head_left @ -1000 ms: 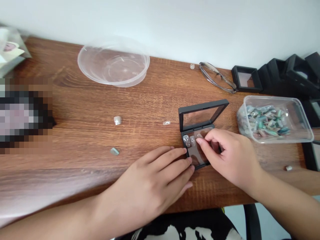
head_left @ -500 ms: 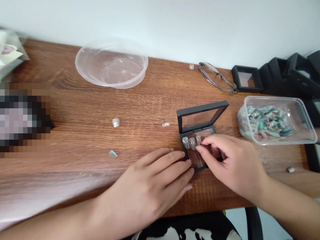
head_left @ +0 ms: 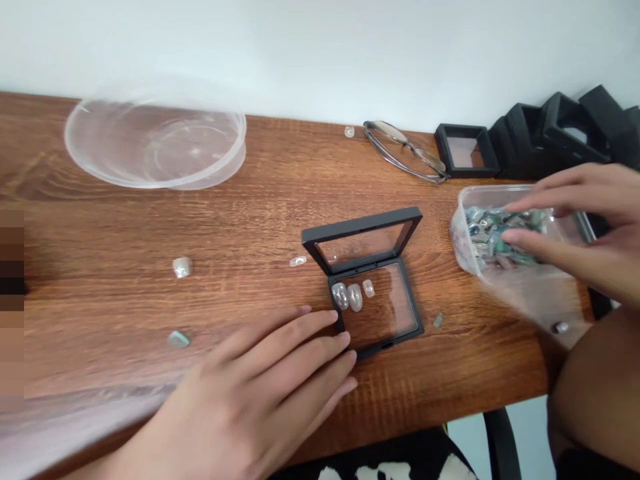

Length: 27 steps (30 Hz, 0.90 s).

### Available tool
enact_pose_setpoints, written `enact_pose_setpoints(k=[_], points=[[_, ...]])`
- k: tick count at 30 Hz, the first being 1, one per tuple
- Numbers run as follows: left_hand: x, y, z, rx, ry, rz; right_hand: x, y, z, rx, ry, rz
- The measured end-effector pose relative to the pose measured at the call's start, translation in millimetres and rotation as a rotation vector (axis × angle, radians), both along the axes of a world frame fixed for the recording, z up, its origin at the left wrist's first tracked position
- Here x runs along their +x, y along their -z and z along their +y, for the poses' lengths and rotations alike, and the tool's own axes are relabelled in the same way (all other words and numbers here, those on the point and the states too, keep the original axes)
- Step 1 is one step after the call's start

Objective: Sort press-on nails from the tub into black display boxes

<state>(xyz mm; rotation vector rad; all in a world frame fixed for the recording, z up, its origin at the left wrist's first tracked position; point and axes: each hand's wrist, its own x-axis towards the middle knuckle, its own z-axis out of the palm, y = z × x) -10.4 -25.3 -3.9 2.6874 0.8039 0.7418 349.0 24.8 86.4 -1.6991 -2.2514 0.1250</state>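
Observation:
A small black display case point(head_left: 395, 333) lies open on the wooden table point(head_left: 260, 193), its lid point(head_left: 363, 237) tilted up. Three small false nails point(head_left: 354, 295) sit in a row on its clear base. My left hand point(head_left: 270, 393) lies flat with fingers stretched out, the fingertips touching the case's left front corner. My right hand point(head_left: 575, 230) reaches over a clear plastic tub point(head_left: 530, 293) of greenish false nails point(head_left: 490, 237), fingers spread apart above them, holding nothing that I can see.
A round clear bowl point(head_left: 155, 143) stands at the back left. Glasses point(head_left: 405, 152) and a row of black cases point(head_left: 540, 133) lie at the back right. Loose nails point(head_left: 182, 267) are scattered on the table, one point(head_left: 438, 321) beside the open case. A chair point(head_left: 390, 460) shows below the edge.
My right hand has left the open case and moved right to the tub of nails. A third nail now lies in the case. The view has shifted to the right.

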Motion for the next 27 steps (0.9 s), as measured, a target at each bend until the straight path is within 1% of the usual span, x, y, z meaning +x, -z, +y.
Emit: enact_pose_setpoints(k=[1, 3, 5, 8, 10, 14, 17, 20, 22, 27], points=[[-1.8, -0.1, -0.5, -0.009, -0.002, 0.004, 4.5, 7.2, 5.3, -0.018, -0.071, -0.037], [-6.1, 0.0, -1.2, -0.023, 0.01, 0.019, 9.0, 19.8, 11.5, -0.092, -0.166, -0.057], [-10.3, 1.2, -1.4, -0.034, 0.033, 0.039, 9.9, 27.5, 13.1, -0.132, -0.207, -0.039], [-14.2, 4.4, -0.7, -0.066, 0.064, 0.063, 7.8, 31.5, 13.2, -0.166, -0.198, -0.019], [-15.4, 6.3, -0.1, -0.086, 0.062, 0.06, 5.5, 31.8, 14.4, -0.188, -0.181, -0.024], [-17.8, 7.6, -0.2, -0.098, 0.08, 0.054, 1.0, 27.1, 15.7, -0.183, -0.159, -0.026], [-19.3, 7.5, -0.3, -0.072, 0.088, 0.07, -1.8, 16.5, 11.9, -0.229, -0.074, 0.062], [-19.0, 7.5, 0.9, -0.065, 0.085, 0.084, -3.9, 3.9, 6.9, -0.305, 0.083, 0.213], [-18.4, 7.6, 1.7, -0.072, 0.093, 0.079, -4.5, -2.0, 5.2, -0.323, 0.163, 0.318], [-18.0, 7.1, 1.7, -0.074, 0.088, 0.045, -2.0, -4.2, 6.5, -0.314, 0.276, 0.485]])
